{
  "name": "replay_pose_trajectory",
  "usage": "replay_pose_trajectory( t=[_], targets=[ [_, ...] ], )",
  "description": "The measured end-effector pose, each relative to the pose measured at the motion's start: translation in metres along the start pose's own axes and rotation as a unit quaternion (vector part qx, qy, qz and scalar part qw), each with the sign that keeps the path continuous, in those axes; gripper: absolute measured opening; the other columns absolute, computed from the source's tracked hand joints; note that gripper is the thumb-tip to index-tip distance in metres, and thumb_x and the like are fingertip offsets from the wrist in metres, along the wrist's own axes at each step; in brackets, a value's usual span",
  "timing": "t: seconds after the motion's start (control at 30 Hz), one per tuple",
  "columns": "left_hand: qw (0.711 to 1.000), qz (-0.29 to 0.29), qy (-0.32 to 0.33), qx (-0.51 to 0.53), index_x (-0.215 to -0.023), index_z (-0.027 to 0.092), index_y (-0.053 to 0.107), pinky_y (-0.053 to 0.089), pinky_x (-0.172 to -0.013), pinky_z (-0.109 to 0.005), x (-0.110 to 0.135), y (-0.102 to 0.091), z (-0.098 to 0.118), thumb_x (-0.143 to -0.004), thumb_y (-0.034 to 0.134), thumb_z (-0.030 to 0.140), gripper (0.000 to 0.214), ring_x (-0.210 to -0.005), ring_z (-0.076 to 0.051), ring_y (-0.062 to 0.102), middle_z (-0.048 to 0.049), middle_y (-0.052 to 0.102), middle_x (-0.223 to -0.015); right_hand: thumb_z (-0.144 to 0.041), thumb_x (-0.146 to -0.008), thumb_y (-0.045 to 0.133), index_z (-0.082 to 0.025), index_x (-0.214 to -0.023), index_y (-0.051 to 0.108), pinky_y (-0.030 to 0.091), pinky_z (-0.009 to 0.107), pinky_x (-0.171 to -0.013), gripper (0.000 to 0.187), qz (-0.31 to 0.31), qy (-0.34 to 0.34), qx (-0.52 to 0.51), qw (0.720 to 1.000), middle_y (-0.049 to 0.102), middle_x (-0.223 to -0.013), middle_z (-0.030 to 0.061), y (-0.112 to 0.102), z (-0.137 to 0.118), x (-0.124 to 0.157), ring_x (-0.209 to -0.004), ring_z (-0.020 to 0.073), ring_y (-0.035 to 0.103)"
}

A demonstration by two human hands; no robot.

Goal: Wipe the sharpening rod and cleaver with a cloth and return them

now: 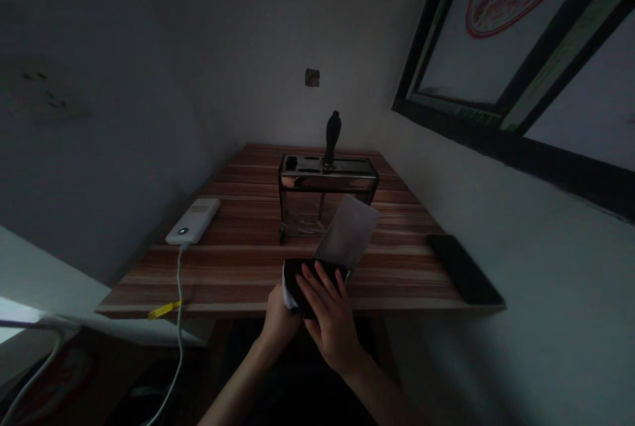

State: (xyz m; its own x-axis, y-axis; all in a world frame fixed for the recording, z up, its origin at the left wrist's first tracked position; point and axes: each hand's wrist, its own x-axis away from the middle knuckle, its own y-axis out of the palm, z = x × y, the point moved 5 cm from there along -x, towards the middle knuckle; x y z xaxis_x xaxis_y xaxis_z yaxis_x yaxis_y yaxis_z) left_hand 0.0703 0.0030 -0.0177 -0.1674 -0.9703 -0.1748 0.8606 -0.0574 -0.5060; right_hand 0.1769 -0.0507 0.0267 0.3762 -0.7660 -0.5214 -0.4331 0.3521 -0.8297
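My left hand (282,317) is closed around the left side of a black cloth-like piece (292,272) with a white edge, near the table's front edge. Across its top lies my right hand (327,310), fingers stretched out and somewhat apart. A broad, flat, pale rectangular piece (350,231), shaped like a cleaver blade, sticks out from behind the black piece toward the upper right. Its lower end is hidden. Just beyond stands a knife block (327,181) with a metallic top and see-through front. A knife with a black handle (333,131) stands in it.
On the wood-grain table (238,280), a white power bank (194,221) with a white cable (179,287) lies left. A yellow strip (165,309) sits at the front left edge. A black phone-like slab (465,269) lies right. Walls border the table; a framed window (496,49) is upper right.
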Motion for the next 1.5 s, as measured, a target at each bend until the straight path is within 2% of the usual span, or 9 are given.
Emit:
replay_pose_trajectory(
  t=[0.17, 0.33, 0.43, 0.6, 0.7, 0.93, 1.13, 1.4, 1.5],
  targets=[
    [0.999, -0.007, -0.004, -0.045, -0.069, 0.016, 0.061, 0.051, -0.07, -0.03, -0.002, -0.002, 0.009, -0.068, 0.051, 0.014, 0.01, -0.076, -0.023, 0.066, -0.0075, 0.07, -0.074, -0.021, -0.086, 0.041, -0.021, -0.144, 0.022, 0.015, 0.048, -0.111, 0.061, 0.003, 0.0, 0.008, 1.0, 0.032, -0.146, 0.0041, 0.001, 0.004, 0.001, -0.138, 0.0229, 0.02],
    [0.994, -0.044, -0.023, -0.095, -0.065, 0.016, 0.06, 0.045, -0.058, -0.025, -0.005, -0.001, 0.02, -0.067, 0.052, 0.011, 0.01, -0.065, -0.02, 0.065, -0.0073, 0.069, -0.068, -0.017, -0.085, 0.044, -0.024, -0.143, 0.025, 0.01, 0.049, -0.112, 0.061, 0.009, 0.032, 0.023, 0.999, 0.026, -0.149, 0.0024, 0.0, 0.011, 0.007, -0.139, 0.0241, 0.017],
    [0.995, -0.043, -0.034, -0.088, -0.075, 0.015, 0.062, 0.043, -0.057, -0.024, -0.008, -0.002, 0.023, -0.071, 0.05, 0.014, 0.013, -0.064, -0.02, 0.065, -0.0075, 0.071, -0.072, -0.015, -0.083, 0.045, -0.024, -0.143, 0.025, 0.009, 0.05, -0.111, 0.064, 0.019, 0.047, 0.034, 0.998, 0.024, -0.15, 0.0025, -0.001, 0.016, 0.008, -0.139, 0.0247, 0.016],
    [0.995, -0.045, -0.039, -0.078, -0.099, 0.017, 0.062, 0.044, -0.065, -0.025, -0.009, -0.003, 0.028, -0.075, 0.049, 0.016, 0.028, -0.081, -0.023, 0.068, -0.0094, 0.072, -0.088, -0.012, -0.081, 0.046, -0.025, -0.142, 0.027, 0.011, 0.053, -0.11, 0.065, 0.037, 0.072, 0.058, 0.995, 0.022, -0.15, 0.0024, -0.007, 0.025, 0.0, -0.139, 0.026, 0.015],
    [0.995, -0.041, -0.041, -0.086, -0.105, 0.019, 0.06, 0.044, -0.067, -0.024, -0.008, -0.003, 0.028, -0.077, 0.051, 0.02, 0.029, -0.083, -0.023, 0.068, -0.0085, 0.072, -0.09, -0.014, -0.083, 0.045, -0.024, -0.142, 0.027, 0.012, 0.053, -0.11, 0.062, 0.057, 0.083, 0.069, 0.993, 0.021, -0.151, 0.0027, -0.013, 0.031, -0.008, -0.139, 0.0265, 0.014],
    [0.992, -0.041, -0.043, -0.11, -0.101, 0.02, 0.061, 0.042, -0.063, -0.022, -0.008, -0.001, 0.026, -0.083, 0.052, 0.029, 0.022, -0.077, -0.02, 0.067, -0.0057, 0.072, -0.085, -0.016, -0.085, 0.044, -0.02, -0.139, 0.034, 0.014, 0.055, -0.11, 0.055, 0.108, 0.107, 0.088, 0.985, 0.026, -0.149, 0.0052, -0.034, 0.046, -0.031, -0.14, 0.0262, 0.01],
    [0.992, -0.046, -0.044, -0.113, -0.099, 0.02, 0.061, 0.041, -0.062, -0.022, -0.007, -0.001, 0.026, -0.083, 0.052, 0.029, 0.02, -0.076, -0.02, 0.067, -0.0052, 0.072, -0.082, -0.017, -0.085, 0.046, -0.022, -0.137, 0.036, 0.008, 0.056, -0.111, 0.053, 0.157, 0.135, 0.11, 0.972, 0.038, -0.143, 0.0043, -0.057, 0.057, -0.051, -0.138, 0.024, 0.02],
    [0.99, -0.038, -0.042, -0.129, -0.092, 0.02, 0.061, 0.038, -0.058, -0.022, -0.007, -0.001, 0.026, -0.083, 0.052, 0.029, 0.016, -0.072, -0.021, 0.067, -0.0049, 0.07, -0.075, -0.021, -0.083, 0.05, -0.023, -0.141, 0.031, 0.015, 0.052, -0.11, 0.061, 0.169, 0.17, 0.133, 0.962, 0.035, -0.144, 0.0064, -0.065, 0.07, -0.07, -0.136, 0.0264, 0.021],
    [0.99, -0.037, -0.045, -0.131, -0.095, 0.02, 0.06, 0.039, -0.059, -0.022, -0.007, -0.001, 0.025, -0.083, 0.052, 0.031, 0.019, -0.074, -0.021, 0.067, -0.0057, 0.071, -0.078, -0.022, -0.084, 0.05, -0.023, -0.141, 0.031, 0.015, 0.055, -0.11, 0.06, 0.177, 0.173, 0.131, 0.96, 0.028, -0.147, 0.0073, -0.066, 0.071, -0.071, -0.138, 0.028, 0.017]
  ],
)
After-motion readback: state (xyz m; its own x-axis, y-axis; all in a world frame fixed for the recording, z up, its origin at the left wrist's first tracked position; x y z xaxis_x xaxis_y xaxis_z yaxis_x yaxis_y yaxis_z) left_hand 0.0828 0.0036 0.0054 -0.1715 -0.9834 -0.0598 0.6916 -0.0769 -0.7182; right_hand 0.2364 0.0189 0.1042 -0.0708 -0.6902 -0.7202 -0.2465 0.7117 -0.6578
